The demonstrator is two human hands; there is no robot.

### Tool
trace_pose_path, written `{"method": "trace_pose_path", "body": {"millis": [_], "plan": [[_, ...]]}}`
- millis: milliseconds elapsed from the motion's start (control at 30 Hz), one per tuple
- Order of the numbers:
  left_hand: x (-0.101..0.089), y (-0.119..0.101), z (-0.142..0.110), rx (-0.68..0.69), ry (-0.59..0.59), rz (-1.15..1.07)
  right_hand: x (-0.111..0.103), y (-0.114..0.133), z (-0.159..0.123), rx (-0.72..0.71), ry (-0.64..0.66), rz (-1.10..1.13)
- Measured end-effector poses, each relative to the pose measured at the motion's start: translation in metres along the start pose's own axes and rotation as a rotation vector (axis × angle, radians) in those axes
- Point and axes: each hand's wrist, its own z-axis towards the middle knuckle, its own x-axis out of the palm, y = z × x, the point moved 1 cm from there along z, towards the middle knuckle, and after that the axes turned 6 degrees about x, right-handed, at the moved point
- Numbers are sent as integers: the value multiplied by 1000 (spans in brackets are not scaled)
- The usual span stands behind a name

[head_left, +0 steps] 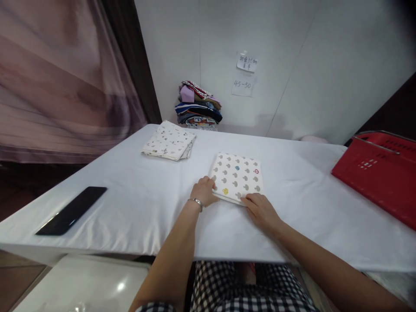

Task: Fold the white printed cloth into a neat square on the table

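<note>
A folded white cloth (236,175) printed with mushrooms lies flat on the white-covered table in front of me. Most of its mushrooms are grey; a few are blue, red and yellow. My left hand (204,190), with a silver bracelet at the wrist, grips the cloth's near left corner. At the near right corner, my right hand (260,210) pinches the folded edge. Both thumbs and parts of the fingers are hard to make out against the cloth. Farther back on the left rests another folded white cloth (170,139) with a small dark print.
A black flat panel (71,211) lies at the table's left. On the right stands a red plastic basket (373,173) with a metal handle. Beyond the far edge, a pile of folded fabrics (199,106) is against the wall, below paper notes (243,84). The tablecloth (130,216) hangs over the near edge.
</note>
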Motion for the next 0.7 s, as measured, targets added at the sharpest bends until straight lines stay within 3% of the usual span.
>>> {"method": "trace_pose_path", "body": {"millis": [233,400,500,600,700], "plan": [[-1,-7,-3,175,-177,104,1,-13,-15,-7,-126,23],[-3,1,-4,63,-132,50,5,-9,-15,-8,-104,56],[-5,9,-4,-5,-78,-115,-1,-7,-15,28,-79,170],[-6,17,-1,-21,-44,-315,-9,-19,-15,175,-111,399],[-1,19,4,-73,-110,-342,-11,-48,-9,512,-188,575]]}}
